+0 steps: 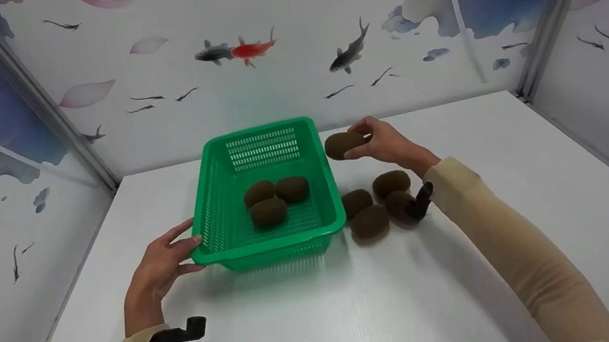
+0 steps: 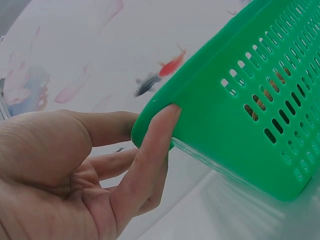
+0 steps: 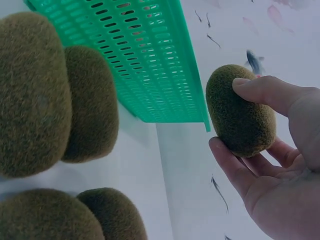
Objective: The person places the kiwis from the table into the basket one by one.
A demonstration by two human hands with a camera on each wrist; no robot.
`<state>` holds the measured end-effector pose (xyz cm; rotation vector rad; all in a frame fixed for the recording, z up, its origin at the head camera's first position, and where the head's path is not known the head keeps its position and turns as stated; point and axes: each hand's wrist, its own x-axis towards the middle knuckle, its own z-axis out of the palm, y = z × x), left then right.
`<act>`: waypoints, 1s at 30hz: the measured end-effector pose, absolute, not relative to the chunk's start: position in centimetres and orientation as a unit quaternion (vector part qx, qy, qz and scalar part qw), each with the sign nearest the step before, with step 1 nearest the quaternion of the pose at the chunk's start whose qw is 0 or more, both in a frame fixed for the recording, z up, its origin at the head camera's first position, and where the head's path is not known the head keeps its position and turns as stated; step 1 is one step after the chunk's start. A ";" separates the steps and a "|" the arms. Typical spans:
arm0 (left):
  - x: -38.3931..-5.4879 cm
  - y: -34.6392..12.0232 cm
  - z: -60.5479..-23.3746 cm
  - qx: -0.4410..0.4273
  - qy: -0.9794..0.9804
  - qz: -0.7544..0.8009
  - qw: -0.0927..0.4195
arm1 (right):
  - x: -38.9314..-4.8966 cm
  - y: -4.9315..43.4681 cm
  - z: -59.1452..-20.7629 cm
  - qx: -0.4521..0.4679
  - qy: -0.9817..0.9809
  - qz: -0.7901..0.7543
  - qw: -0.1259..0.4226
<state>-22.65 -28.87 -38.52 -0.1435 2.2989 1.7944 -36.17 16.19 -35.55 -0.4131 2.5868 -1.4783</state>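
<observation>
My right hand [image 1: 384, 142] holds a brown fuzzy kiwi [image 1: 343, 145] between thumb and fingers, just right of the green plastic basket's far right rim [image 1: 318, 152]. In the right wrist view, this kiwi [image 3: 237, 110] is up beside the basket wall [image 3: 165, 75], with the thumb on one side and fingers on the other. My left hand [image 1: 163, 261] grips the basket's near left corner; the left wrist view shows thumb and fingers around the rim [image 2: 155, 110]. Inside the basket, three kiwis [image 1: 269, 213] lie together on the perforated floor.
Several more kiwis [image 1: 371, 223] lie grouped on the white table [image 1: 300, 332], close to the basket's right side and below the right forearm. White panels [image 1: 295, 91] painted with fish and petals enclose the table at the back and sides.
</observation>
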 end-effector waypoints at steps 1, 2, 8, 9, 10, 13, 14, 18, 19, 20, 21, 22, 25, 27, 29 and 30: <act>-22.6 -28.9 -38.5 -0.050 0.783 0.610 0.109 | -36.2 16.0 -35.4 -0.139 0.858 -0.491 0.067; -22.6 -29.0 -38.4 -0.051 0.783 0.610 0.108 | -36.2 15.9 -35.3 -0.141 0.857 -0.491 0.067; -22.7 -29.2 -38.4 -0.052 0.783 0.610 0.109 | -36.1 15.1 -34.3 -0.151 0.858 -0.486 0.072; -22.7 -29.2 -38.5 -0.053 0.783 0.610 0.109 | -36.1 15.0 -34.1 -0.153 0.858 -0.485 0.072; -22.7 -29.3 -38.5 -0.053 0.783 0.610 0.109 | -36.0 14.9 -34.0 -0.154 0.858 -0.485 0.073; -22.6 -29.3 -38.5 -0.052 0.784 0.609 0.110 | -35.9 14.5 -33.6 -0.158 0.858 -0.483 0.074; -22.6 -29.3 -38.5 -0.052 0.785 0.608 0.110 | -35.9 14.3 -33.6 -0.159 0.858 -0.483 0.075; -22.5 -29.4 -38.4 -0.050 0.787 0.604 0.111 | -35.8 13.6 -33.4 -0.168 0.856 -0.482 0.082; -22.5 -29.4 -38.3 -0.050 0.787 0.604 0.111 | -35.7 13.4 -33.4 -0.171 0.856 -0.481 0.083; -22.5 -29.4 -38.3 -0.049 0.787 0.605 0.111 | -35.7 13.2 -33.4 -0.176 0.855 -0.481 0.083; -22.5 -29.4 -38.3 -0.048 0.786 0.606 0.112 | -35.6 13.0 -33.4 -0.180 0.854 -0.480 0.084; -22.5 -29.4 -38.3 -0.046 0.785 0.607 0.113 | -35.6 12.8 -33.4 -0.184 0.854 -0.479 0.083; -22.5 -29.3 -38.3 -0.042 0.783 0.610 0.115 | -35.4 12.2 -33.3 -0.194 0.854 -0.475 0.079; -22.5 -29.2 -38.4 -0.040 0.783 0.610 0.113 | -35.2 11.7 -33.2 -0.201 0.854 -0.473 0.079; -22.6 -29.2 -38.4 -0.040 0.784 0.610 0.108 | -35.0 11.3 -33.1 -0.208 0.856 -0.467 0.079; -22.6 -29.2 -38.4 -0.040 0.785 0.609 0.106 | -35.0 11.0 -33.1 -0.212 0.857 -0.463 0.080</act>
